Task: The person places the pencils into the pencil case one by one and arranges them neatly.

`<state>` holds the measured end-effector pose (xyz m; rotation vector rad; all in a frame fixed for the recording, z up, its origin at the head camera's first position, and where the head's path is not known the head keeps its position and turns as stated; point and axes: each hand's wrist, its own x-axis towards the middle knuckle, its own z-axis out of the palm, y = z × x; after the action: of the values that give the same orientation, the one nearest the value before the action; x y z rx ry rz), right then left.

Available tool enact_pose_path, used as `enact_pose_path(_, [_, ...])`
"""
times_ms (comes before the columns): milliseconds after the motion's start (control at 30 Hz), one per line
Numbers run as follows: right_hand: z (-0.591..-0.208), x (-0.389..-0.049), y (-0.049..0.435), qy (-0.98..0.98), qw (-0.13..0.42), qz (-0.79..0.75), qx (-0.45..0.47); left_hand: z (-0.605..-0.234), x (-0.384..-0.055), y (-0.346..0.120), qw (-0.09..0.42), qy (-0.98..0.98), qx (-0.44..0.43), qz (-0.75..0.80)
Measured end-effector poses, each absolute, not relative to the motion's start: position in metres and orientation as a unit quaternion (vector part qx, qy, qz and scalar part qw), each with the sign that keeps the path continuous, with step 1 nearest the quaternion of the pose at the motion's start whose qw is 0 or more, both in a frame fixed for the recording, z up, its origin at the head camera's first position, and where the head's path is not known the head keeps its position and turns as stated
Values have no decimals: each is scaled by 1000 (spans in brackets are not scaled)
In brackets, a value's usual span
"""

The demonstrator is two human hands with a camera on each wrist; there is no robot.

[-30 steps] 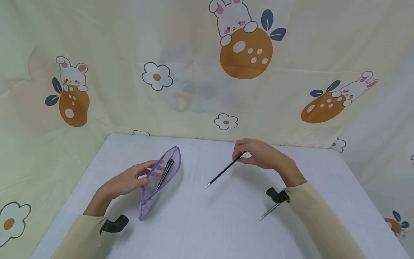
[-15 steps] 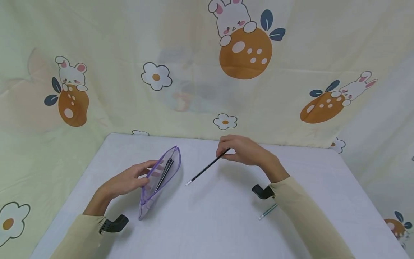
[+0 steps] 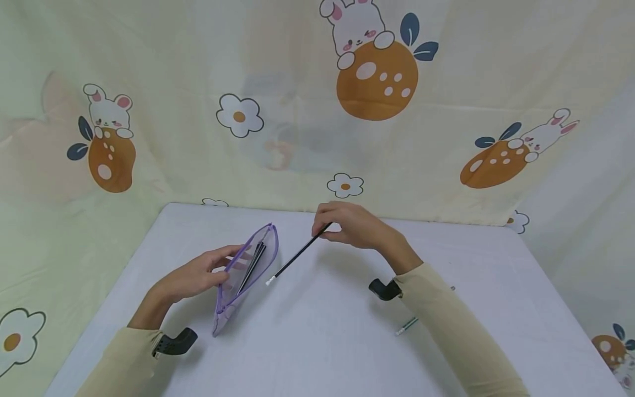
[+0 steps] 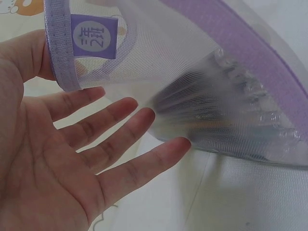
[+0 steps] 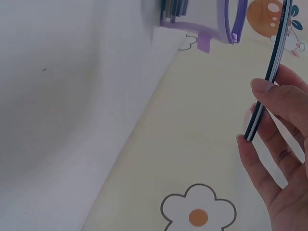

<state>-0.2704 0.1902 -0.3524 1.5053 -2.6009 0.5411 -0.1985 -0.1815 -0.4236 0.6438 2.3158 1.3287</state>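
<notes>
My left hand [image 3: 195,273] holds a purple-edged mesh pencil case [image 3: 223,318] by its rim, thumb on one side and fingers against the mesh. The case's mouth gapes. Inside lie several dark pencils [image 3: 252,267]; the left wrist view shows their clear-capped ends bunched behind the mesh [image 4: 211,106]. A purple label [image 4: 95,37] is on the case's edge. To the right, my right hand [image 3: 354,226] pinches a dark striped pencil [image 5: 276,53] near one end. That pencil slants down to the left, its white-tipped end just right of the case and apart from it.
A greenish pencil [image 3: 408,325] lies on the white table [image 3: 317,353], partly hidden beneath the right sleeve [image 3: 456,325]. A printed cloth [image 3: 292,132] hangs behind the table. Black camera mounts [image 3: 176,342] stick out from both cuffs.
My right hand has moved left with the pencil, bringing its white-tipped end close to the case. The left hand and the case have stayed in place.
</notes>
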Motion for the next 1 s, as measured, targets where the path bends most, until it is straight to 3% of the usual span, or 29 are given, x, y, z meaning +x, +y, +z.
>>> enact_pose_path(1000, [-358, -275, 125, -864, 31, 143, 483, -423, -200, -182, 204, 825, 234, 472])
